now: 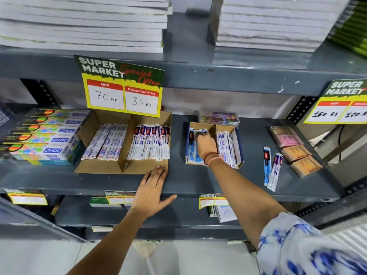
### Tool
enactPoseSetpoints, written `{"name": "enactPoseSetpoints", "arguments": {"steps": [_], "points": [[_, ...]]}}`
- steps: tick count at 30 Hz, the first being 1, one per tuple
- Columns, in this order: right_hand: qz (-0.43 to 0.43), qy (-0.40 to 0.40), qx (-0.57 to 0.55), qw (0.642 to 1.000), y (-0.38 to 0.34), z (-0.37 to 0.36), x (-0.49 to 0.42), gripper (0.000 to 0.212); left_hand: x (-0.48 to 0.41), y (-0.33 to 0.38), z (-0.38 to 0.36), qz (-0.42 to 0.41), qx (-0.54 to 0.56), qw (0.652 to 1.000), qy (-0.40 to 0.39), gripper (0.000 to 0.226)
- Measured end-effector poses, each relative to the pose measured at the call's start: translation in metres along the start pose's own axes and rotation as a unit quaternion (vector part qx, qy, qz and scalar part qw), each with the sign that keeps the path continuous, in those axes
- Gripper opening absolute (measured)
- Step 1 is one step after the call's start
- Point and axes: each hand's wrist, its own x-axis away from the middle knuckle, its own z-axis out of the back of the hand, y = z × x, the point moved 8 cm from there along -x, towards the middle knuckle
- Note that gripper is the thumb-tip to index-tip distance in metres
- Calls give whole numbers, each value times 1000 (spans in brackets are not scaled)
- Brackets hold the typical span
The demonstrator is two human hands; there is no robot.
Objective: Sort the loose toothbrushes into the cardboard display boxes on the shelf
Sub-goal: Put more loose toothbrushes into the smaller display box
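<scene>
A large brown cardboard display box (103, 169) sits on the grey shelf (188, 181), its two sections filled with packaged toothbrushes (149, 143). To its right stands a smaller blue-sided display box (239, 147) with two compartments. My right hand (205, 145) reaches into its left compartment, fingers closed on a packaged toothbrush (200, 132). My left hand (153, 187) lies flat and empty on the shelf edge, fingertips touching the large box's front corner. Two loose toothbrushes (272, 167) lie on the shelf right of the small box.
Colourful toothpaste cartons (45, 135) are stacked at the left. Pink and orange soap bars (294, 149) lie at the right. A yellow price sign (123, 88) hangs from the upper shelf, which carries stacks of notebooks (89, 22). A lower shelf holds small items.
</scene>
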Motion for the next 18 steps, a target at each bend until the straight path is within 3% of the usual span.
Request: {"name": "enactPoseSetpoints", "arguments": {"steps": [7, 14, 18], "points": [[33, -30, 35, 998, -4, -14, 5, 45, 0, 1, 2, -1, 3, 1000, 3, 85], [42, 112, -73, 990, 15, 48, 22, 33, 1, 1, 2, 1, 4, 1000, 8, 89], [-70, 202, -138, 967, 75, 84, 46, 24, 1, 1, 2, 6, 14, 1000, 12, 90]]}}
